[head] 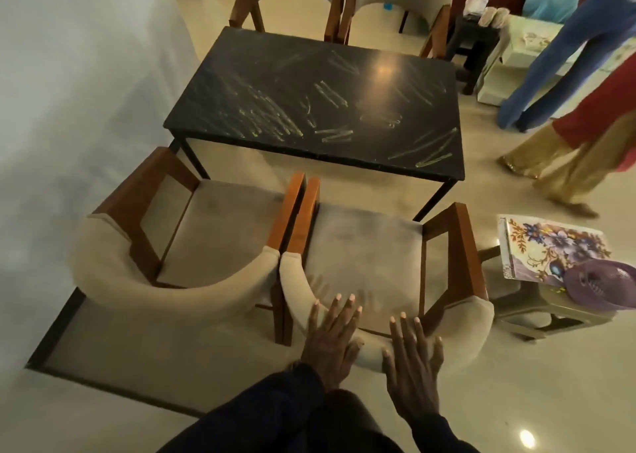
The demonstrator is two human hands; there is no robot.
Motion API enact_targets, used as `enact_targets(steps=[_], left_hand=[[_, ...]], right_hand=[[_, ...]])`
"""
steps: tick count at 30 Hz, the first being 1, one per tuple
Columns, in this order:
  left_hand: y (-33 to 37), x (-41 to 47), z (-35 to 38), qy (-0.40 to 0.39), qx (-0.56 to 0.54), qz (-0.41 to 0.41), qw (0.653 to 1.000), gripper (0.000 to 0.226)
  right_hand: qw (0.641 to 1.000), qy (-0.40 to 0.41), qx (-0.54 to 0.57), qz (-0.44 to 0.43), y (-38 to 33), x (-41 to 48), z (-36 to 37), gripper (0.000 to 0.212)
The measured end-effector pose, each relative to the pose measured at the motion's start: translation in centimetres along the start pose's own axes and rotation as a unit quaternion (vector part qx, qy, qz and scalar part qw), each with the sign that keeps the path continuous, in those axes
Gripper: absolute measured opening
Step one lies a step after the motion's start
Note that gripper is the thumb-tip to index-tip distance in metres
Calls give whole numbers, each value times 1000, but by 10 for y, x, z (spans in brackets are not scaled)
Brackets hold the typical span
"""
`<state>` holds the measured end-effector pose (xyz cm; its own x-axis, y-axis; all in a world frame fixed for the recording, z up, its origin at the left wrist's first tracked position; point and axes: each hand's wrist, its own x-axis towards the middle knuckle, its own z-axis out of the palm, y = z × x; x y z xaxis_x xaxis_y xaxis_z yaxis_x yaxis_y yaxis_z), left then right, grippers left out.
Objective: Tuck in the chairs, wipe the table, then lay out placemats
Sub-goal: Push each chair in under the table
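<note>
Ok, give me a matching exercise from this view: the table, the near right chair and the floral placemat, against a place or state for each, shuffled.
1 table
2 near right chair
3 floral placemat

A lies on the stool
B yellowish streaks across its black top
C left hand and right hand rest on its backrest

Pairs: 1-B, 2-C, 3-A

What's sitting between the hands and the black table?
Head view: just the near right chair, backrest under left hand and right hand, then bare floor up to the table.
</note>
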<state>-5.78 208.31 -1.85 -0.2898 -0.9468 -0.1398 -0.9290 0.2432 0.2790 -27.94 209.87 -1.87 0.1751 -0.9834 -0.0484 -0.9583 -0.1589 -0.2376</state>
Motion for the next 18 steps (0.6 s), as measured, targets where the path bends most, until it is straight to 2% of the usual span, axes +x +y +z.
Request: enact_targets(steps=[2,7,12,18], left_hand=[[2,-2,2,15,-18,2,1000,70],[12,-1,11,30,-20,-46,998,62],[26,-3,14,49,-19,-93,994,65],[34,0,11,66,-26,-97,993,61]], right_hand=[[1000,-8,12,-6,-4,0,-5,63],[998,-35,24,-52,13,0,-8,66],[995,-53,5,-87,28,-1,-4,67],[995,-32,1,-90,31,2,0,67]])
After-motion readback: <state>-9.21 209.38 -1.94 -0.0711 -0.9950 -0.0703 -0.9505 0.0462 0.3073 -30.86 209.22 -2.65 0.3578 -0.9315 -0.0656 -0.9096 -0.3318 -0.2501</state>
